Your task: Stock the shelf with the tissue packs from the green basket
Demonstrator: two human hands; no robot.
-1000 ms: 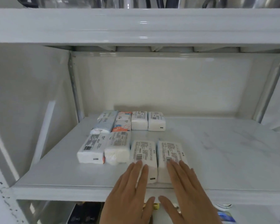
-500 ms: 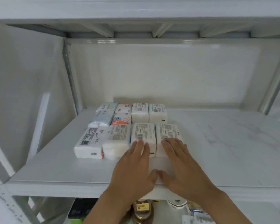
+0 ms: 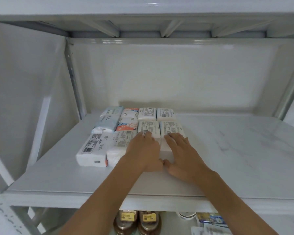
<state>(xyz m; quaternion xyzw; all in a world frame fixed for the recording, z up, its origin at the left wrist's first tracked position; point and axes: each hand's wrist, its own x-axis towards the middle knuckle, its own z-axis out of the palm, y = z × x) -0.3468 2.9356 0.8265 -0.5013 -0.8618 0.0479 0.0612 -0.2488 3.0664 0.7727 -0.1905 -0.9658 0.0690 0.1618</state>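
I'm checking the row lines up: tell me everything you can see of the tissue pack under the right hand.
The tissue pack is a white, soft-looking block in clear plastic wrap, with a grey printed label and barcode on top. It lies flat on the white marble-look shelf, long axis front to back, rightmost in the front row. Its left side meets the neighbouring pack, its far end the back-row pack. The right hand lies flat over its near half, fingers spread.

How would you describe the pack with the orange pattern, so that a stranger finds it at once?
Look at the white marble-look shelf, where tissue packs lie in a block near the left rear corner. In the back row, take the second from the left: the orange-patterned pack. It alone shows orange print; its neighbours are pale blue or plain white.
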